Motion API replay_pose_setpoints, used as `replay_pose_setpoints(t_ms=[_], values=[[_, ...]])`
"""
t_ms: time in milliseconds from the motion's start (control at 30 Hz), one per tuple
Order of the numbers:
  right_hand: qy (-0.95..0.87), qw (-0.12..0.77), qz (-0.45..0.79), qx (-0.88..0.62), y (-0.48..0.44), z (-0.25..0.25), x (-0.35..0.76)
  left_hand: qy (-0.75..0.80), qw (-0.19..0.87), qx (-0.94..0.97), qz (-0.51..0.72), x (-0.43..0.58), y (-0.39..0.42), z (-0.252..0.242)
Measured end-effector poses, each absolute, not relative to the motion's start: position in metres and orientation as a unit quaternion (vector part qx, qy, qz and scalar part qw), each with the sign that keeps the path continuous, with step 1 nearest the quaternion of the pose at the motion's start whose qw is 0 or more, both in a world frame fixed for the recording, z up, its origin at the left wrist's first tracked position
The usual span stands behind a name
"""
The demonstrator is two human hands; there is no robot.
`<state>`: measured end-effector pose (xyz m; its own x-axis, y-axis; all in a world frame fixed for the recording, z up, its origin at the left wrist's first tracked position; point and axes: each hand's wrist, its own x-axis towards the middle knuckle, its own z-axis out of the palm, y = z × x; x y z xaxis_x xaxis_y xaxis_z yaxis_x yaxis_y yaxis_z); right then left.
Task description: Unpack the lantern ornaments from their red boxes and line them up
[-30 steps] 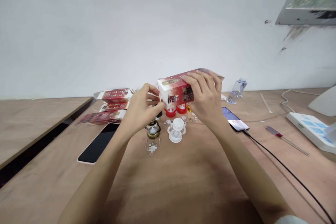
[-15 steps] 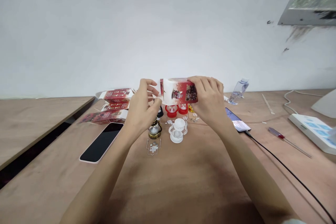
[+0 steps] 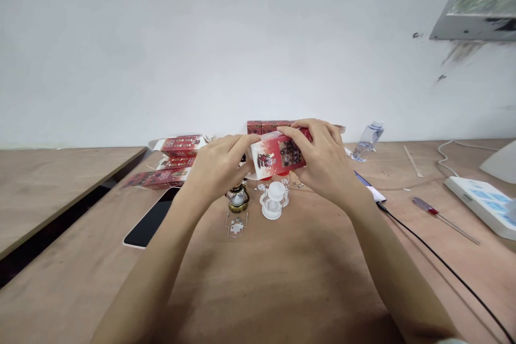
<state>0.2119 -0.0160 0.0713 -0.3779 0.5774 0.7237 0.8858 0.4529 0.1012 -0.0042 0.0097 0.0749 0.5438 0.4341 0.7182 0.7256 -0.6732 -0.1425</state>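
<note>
A small red and white printed carton (image 3: pixel 277 156) is held in the air above the table's middle. My right hand (image 3: pixel 322 164) wraps round its right end. My left hand (image 3: pixel 220 166) has its fingers against the carton's left end, closed on it. Just below stand a small white lantern (image 3: pixel 274 200) and a small gold lantern (image 3: pixel 238 199), with a clear plastic piece (image 3: pixel 236 226) in front of them. The far end of the carton is hidden by my right hand.
Flat red cartons (image 3: pixel 174 161) are stacked at the left, by a dark phone (image 3: pixel 150 220). A second phone (image 3: pixel 373 189) with a black cable (image 3: pixel 443 269), a red-handled screwdriver (image 3: pixel 441 214), a white power strip (image 3: pixel 479 199) and a clear bottle (image 3: pixel 366 142) lie to the right.
The carton has come down and tilted toward me. My left hand moved right from beside the carton and now grips its left end.
</note>
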Motion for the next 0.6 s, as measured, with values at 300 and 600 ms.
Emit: replay_pose_setpoints(t_ms=[300,600], values=[[-0.854,0.246,-0.124,-0.442,-0.027,0.078,0.215,-0.351,0.078,-0.904,-0.230,-0.029,-0.008,0.096],[-0.880,0.251,-0.060,-0.400,-0.031,0.087,0.230,-0.356,-0.037,-0.882,-0.307,-0.030,-0.029,0.102]])
